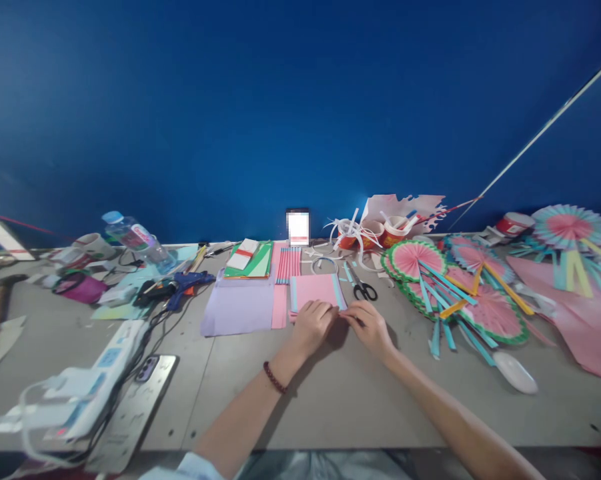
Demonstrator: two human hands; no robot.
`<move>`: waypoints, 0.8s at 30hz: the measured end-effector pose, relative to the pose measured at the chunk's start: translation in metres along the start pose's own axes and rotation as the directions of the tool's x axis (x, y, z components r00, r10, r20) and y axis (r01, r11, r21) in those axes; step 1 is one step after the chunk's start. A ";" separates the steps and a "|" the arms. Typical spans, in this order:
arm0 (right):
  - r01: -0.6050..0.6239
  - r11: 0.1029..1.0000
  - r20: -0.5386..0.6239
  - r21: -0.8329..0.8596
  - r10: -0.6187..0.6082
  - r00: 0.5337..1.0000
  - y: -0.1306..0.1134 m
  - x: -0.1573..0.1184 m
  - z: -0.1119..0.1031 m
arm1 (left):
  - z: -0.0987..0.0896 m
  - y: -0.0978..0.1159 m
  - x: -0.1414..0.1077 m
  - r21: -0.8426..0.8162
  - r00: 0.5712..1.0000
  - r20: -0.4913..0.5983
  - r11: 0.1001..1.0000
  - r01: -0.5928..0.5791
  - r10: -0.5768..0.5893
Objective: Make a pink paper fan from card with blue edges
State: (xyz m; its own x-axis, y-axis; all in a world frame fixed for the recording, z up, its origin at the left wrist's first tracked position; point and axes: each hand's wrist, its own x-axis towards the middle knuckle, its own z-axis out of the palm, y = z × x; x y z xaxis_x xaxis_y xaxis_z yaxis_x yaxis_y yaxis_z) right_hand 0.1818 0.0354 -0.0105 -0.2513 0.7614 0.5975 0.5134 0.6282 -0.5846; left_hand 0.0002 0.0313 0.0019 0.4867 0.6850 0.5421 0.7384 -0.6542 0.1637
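A pink sheet of paper (313, 291) with light-blue strips along its sides lies in front of me. Its near edge is between the fingers of my left hand (316, 325), which is closed on it. At the near right corner, my right hand (367, 323) is closed too, thumb and forefinger pinched at the paper's edge. The fingertips of both hands almost meet there, and the exact fold under them is hidden. Just beyond my right hand lie black-handled scissors (364, 291). Behind the sheet are pink and blue striped strips (289, 265).
Lilac paper (240, 308) and a green stack (253, 260) lie left, beside a blue glue gun (187, 283). A power strip (100, 373) and phone (135, 413) are nearer. Folded paper fans (415, 260), a white mouse (515, 373) and cups (396, 230) stand or lie right.
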 end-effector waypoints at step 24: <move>0.013 0.998 -0.026 -0.064 -0.014 1.000 -0.002 0.002 -0.004 | 0.006 -0.006 -0.006 -0.026 0.992 -0.120 0.999 0.028 -0.031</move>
State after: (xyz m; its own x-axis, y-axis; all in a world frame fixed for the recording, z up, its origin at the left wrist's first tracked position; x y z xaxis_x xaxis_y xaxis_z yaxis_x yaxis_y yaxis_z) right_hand 0.1833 0.0353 -0.0064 -0.2369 0.7480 0.6200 0.5614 0.6262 -0.5410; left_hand -0.0047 0.0328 -0.0073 0.4042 0.6611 0.6321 0.7391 -0.6432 0.2001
